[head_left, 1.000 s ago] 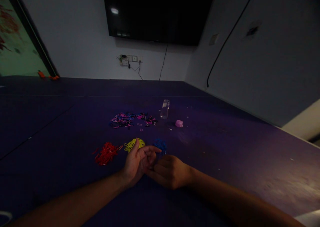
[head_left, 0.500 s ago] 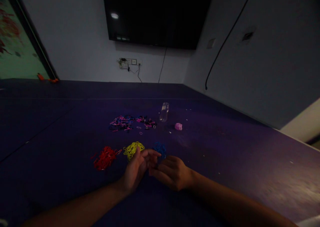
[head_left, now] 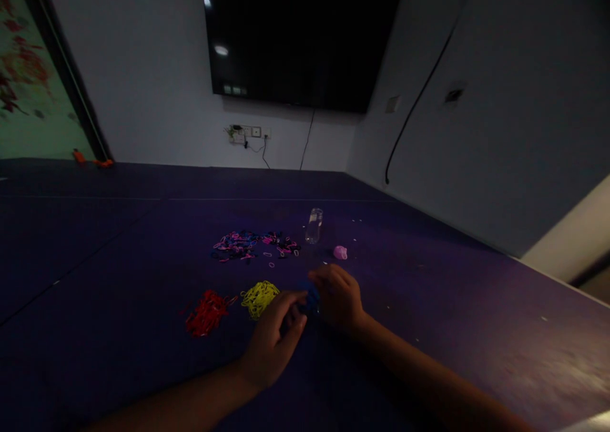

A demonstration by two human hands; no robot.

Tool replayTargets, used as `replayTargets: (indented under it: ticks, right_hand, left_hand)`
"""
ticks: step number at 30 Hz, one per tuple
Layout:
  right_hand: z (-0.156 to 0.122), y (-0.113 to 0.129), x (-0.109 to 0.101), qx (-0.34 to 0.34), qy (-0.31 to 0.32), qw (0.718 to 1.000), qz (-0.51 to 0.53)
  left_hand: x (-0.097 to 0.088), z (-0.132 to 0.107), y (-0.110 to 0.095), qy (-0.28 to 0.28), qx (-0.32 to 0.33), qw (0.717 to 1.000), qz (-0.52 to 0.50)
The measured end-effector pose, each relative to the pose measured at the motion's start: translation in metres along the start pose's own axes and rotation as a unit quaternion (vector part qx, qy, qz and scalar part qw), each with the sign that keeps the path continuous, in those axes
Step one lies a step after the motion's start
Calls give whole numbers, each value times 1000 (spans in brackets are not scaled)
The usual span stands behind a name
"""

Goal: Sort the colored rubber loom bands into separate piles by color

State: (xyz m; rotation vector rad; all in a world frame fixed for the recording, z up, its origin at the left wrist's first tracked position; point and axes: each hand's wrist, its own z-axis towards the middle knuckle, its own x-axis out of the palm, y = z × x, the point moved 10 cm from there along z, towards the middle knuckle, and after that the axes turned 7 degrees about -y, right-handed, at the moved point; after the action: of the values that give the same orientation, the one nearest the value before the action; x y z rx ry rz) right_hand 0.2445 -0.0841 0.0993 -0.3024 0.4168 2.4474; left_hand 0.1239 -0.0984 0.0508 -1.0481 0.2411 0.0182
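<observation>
A small heap of blue rubber bands (head_left: 311,298) lies between my hands on the dark purple surface. My left hand (head_left: 276,337) is cupped at the heap's left side, thumb and fingers apart, fingertips at the bands. At the right side curves my right hand (head_left: 339,295), its bent fingers reaching over the heap's far edge; its thumb is hidden. No band shows clearly gripped in either hand. Just left of my left hand is a yellow rubber band heap (head_left: 258,298), partly covered by it. Further left sits a red rubber band heap (head_left: 208,312).
Mixed pink, blue and black bands (head_left: 238,244) are spread farther back. A clear bottle (head_left: 314,227) stands near them, with a pink object (head_left: 340,252) to its right. White specks dot the purple surface (head_left: 429,305). A television (head_left: 305,44) hangs on the far wall.
My right hand has moved up and away from me, from the near side of the blue heap to its right side. My left hand has turned its palm inward beside the bands. The view has tilted slightly up.
</observation>
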Motion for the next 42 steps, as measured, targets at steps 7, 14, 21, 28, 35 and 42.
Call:
replayTargets:
  ticks: [7,14,21,28,35,42]
  right_hand:
    - [30,-86,76,199,169,964,-44]
    - [31,-134,146,235,295,919,-117]
    - [25,-136,185,119,367,910,-152]
    - [9,-141,199,86,386,899,-188]
    - [13,-128,197,51,368,920,-127]
    - [32,-128,183,69,272,957,-73]
  left_hand:
    - [15,-2,-4,63,42,996,36]
    - [9,2,-3,30,67,996,57]
    - [-2,11,-2,-23,99,991,89]
    - [4,8,-3,0,109,990,87]
    - [7,9,2,15,89,992,93]
    - [8,10,1,19,96,991,90]
